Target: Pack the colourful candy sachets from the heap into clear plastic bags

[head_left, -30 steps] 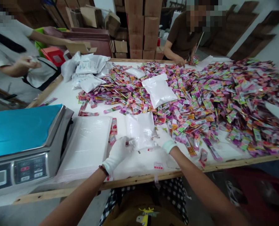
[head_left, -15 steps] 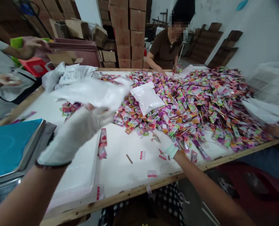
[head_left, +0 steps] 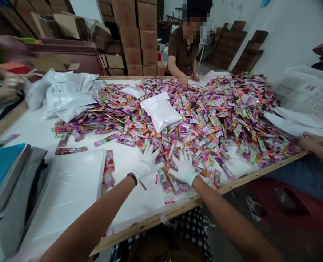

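Now | left hand [head_left: 146, 164] released, fingers spread flat on sachet pile [head_left: 194, 112] near edge | right hand [head_left: 183, 168] just beside it, released too, resting on sachets | white bag stack [head_left: 66, 193] left.

glossy plastic sachets [head_left: 205, 120], matt wooden table edge [head_left: 156, 220]

Bare table [head_left: 139, 203] nearside seems passable; sachet heap [head_left: 205, 112] blocks beyond.

No print on the sachets [head_left: 205, 112] or boxes [head_left: 147, 36] is legible.
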`<state>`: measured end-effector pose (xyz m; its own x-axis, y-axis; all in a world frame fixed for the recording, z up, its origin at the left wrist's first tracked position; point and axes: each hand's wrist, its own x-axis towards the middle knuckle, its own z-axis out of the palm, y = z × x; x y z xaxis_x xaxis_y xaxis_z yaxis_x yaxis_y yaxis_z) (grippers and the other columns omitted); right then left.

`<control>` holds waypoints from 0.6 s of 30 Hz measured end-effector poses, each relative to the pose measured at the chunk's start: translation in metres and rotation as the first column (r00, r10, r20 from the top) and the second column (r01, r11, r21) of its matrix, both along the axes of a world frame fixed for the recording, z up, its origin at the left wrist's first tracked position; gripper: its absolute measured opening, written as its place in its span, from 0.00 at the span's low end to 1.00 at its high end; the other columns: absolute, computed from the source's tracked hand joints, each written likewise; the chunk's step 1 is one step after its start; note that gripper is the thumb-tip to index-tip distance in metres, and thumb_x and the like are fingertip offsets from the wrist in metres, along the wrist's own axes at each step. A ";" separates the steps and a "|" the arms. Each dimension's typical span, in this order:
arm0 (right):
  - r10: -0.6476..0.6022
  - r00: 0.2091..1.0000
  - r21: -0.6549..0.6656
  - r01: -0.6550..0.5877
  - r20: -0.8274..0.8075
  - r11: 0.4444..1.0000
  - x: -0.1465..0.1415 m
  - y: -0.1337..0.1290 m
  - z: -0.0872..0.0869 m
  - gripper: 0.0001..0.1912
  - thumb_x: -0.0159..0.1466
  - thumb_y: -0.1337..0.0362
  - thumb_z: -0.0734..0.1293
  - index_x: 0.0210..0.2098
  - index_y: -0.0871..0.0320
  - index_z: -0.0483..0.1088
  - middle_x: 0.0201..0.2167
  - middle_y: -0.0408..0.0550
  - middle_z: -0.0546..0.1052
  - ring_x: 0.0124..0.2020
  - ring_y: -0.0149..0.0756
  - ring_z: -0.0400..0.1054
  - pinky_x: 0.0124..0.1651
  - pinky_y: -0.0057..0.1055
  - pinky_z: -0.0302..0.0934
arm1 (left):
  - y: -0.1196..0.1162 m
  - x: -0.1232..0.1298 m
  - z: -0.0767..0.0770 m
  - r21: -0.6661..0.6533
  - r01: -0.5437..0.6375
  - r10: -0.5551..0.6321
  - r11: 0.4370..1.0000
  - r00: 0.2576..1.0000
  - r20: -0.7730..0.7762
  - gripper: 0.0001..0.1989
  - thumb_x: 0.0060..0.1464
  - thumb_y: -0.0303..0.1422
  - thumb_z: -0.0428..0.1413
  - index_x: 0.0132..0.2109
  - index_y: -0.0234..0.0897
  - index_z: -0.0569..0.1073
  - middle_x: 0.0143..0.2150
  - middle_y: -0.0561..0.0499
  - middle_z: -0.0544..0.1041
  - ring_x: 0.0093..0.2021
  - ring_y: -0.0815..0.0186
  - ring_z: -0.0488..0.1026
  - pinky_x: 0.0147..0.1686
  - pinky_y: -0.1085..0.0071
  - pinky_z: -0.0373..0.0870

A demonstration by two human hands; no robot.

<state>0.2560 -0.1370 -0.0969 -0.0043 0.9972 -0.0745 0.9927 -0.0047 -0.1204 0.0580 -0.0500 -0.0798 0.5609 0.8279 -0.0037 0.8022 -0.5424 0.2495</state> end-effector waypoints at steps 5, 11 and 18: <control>0.358 0.926 -0.077 -0.368 -0.117 0.927 0.011 -0.039 0.005 0.40 0.62 0.37 0.60 0.66 0.51 0.60 0.69 0.61 0.55 0.69 0.59 0.44 0.67 0.60 0.29 | -0.039 -0.057 -0.017 0.048 0.213 -0.207 0.976 0.972 -0.114 0.34 0.56 0.50 0.54 0.67 0.44 0.63 0.71 0.36 0.53 0.72 0.40 0.44 0.65 0.37 0.36; 0.303 0.949 -0.018 -0.305 -0.086 0.952 0.073 -0.035 0.020 0.24 0.63 0.56 0.66 0.57 0.56 0.71 0.67 0.59 0.60 0.68 0.55 0.51 0.67 0.55 0.42 | -0.064 -0.111 0.015 -0.015 0.065 -0.064 0.998 0.996 0.061 0.30 0.57 0.50 0.51 0.63 0.43 0.68 0.71 0.39 0.54 0.70 0.44 0.51 0.66 0.43 0.47; 0.214 0.949 0.294 -0.142 -0.231 0.945 0.037 0.011 0.063 0.18 0.65 0.70 0.58 0.48 0.58 0.75 0.53 0.52 0.74 0.54 0.41 0.66 0.60 0.38 0.58 | -0.020 -0.067 0.064 -0.132 -0.235 0.255 0.963 0.953 0.165 0.21 0.60 0.45 0.44 0.38 0.37 0.77 0.36 0.45 0.79 0.37 0.59 0.76 0.41 0.65 0.69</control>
<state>0.2934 -0.1258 -0.0343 -0.1663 0.9600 0.2252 0.9090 0.2378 -0.3422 -0.0086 -0.0696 -0.0160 0.3404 0.9401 -0.0204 0.8438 -0.2958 0.4479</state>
